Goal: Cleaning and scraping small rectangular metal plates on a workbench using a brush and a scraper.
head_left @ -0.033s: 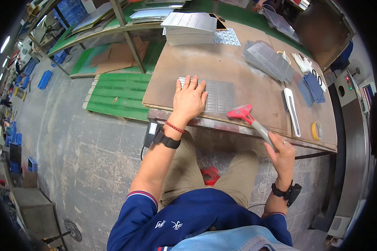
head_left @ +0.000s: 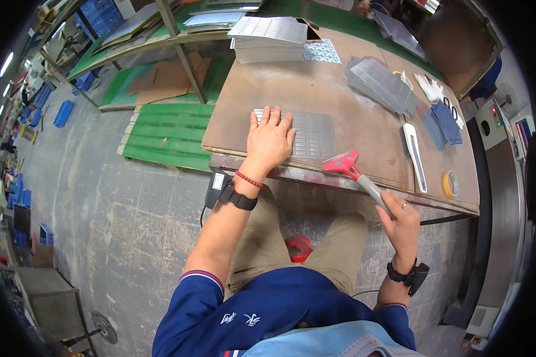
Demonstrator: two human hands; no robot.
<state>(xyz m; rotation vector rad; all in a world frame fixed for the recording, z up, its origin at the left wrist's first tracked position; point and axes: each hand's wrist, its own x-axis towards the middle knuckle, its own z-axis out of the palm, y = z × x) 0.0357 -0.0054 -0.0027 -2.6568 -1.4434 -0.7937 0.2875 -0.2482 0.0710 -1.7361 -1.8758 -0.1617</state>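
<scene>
Near table [head_left: 232, 122] front edge, left hand [head_left: 269, 143] lies flat on sheet [head_left: 313, 135], probably light, stiff: take its rim; right hand [head_left: 400, 223] grips scraper [head_left: 372, 190].

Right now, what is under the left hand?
The left hand rests on a grey grooved sheet, which shows to the right of it. The surface directly beneath cannot be seen.

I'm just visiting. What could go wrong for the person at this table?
The long-handled, red-and-grey scraper in the right hand might slip toward the bare left hand and nick its fingers.

The thin, grey, grid-patterned rectangular sheet under the left hand lies close to the front edge of the flat brown tabletop, so a hard push could shift or bend it.
</scene>
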